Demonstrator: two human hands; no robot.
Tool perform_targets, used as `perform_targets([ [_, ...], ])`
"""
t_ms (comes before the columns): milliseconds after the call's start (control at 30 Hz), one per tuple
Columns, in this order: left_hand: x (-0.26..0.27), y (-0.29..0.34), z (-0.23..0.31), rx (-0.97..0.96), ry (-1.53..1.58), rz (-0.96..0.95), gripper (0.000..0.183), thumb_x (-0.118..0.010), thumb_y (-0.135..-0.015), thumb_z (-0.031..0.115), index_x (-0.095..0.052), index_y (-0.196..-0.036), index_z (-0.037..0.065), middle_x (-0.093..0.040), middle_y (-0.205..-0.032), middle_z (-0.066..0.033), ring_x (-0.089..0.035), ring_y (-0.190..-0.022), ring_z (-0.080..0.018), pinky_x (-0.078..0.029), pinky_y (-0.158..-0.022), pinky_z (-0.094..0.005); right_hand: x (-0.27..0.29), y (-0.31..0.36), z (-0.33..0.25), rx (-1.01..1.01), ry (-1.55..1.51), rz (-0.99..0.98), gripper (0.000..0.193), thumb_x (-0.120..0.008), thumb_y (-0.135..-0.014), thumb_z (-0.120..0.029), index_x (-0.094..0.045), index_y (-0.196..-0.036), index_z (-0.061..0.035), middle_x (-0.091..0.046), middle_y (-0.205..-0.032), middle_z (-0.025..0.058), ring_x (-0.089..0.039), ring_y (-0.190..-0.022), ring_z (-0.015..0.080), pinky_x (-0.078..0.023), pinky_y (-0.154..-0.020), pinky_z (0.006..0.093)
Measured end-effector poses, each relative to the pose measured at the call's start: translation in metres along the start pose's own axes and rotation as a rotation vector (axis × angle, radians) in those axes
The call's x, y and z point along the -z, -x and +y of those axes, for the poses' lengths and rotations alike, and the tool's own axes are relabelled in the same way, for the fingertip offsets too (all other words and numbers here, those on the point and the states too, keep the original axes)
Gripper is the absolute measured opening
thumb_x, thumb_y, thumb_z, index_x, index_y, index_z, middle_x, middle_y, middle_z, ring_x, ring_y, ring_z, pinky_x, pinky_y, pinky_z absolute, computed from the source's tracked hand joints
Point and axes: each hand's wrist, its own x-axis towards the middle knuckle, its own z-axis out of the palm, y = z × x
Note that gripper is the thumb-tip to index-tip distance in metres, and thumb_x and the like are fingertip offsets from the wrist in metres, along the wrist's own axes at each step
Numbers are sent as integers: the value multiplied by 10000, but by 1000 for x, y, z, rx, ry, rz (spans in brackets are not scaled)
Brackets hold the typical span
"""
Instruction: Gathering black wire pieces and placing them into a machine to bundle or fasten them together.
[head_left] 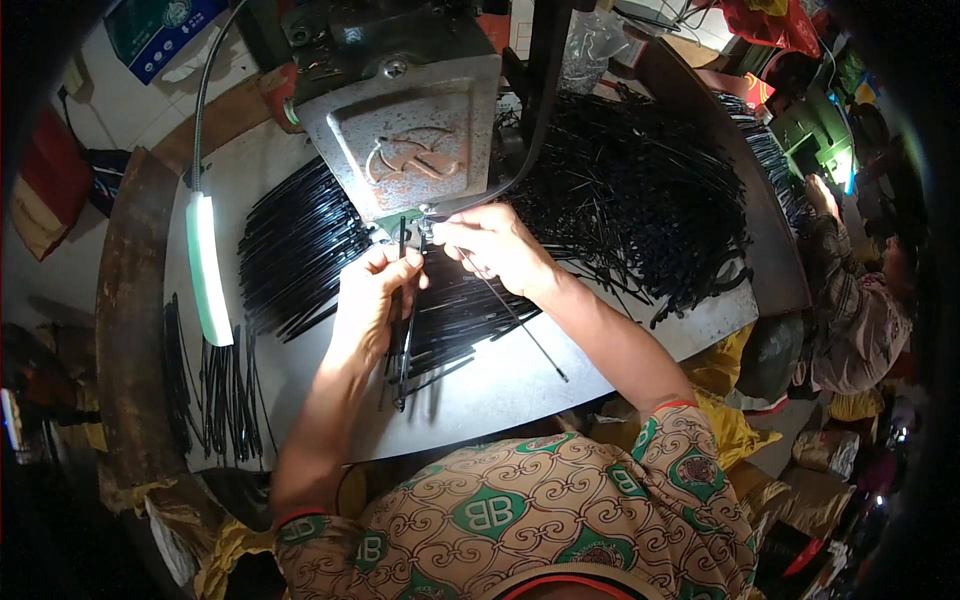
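My left hand (375,290) is closed round a few thin black rods (405,345), which look like umbrella ribs. They stick up past the fingers, and their lower ends hang over the table's near side. To its right, my right hand (505,245) pinches at the working head (425,222) under the green and grey machine (405,140). A single thin black rod (522,328) slants down from the right fingers toward the lower right. Where the rods meet the machine, the fingers hide the detail.
Black rods lie in a spread pile (300,250) left of the machine and a dense heap (640,200) to its right. A bright lamp (208,270) on a bendable neck stands at left. Raised brown borders (130,330) edge the pale table (480,395). Another person's hand (822,197) works at far right.
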Motion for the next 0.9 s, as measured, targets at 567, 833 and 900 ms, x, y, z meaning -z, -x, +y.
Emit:
perform_targets([
  [567,-12,-4,-6,-40,123,54,125,-612,-761,123,-543,-683,54,-544,-569,-29,-393,-402,-63,-300,-376,-187,-16,1,6,123,-136,36,164,-514,-827,-123,-537,-725,4,-477,-579,7,-405,-440,37,-308,-364,167],
  [833,-3,-7,-5,-58,22,-16,142,-622,-761,159,-552,-681,65,-540,-571,-12,-377,-415,-43,-285,-387,-175,-15,0,7,98,-107,21,168,-511,-830,-117,-531,-706,-5,-468,-555,-1,-413,-436,35,-311,-357,168],
  [900,-4,-8,-5,-65,35,-11,131,-621,-762,151,-555,-691,63,-540,-570,-14,-376,-410,-44,-287,-385,-173,-15,-2,9,100,-105,25,167,-510,-831,-116,-534,-710,-2,-472,-557,2,-414,-432,37,-310,-353,169],
])
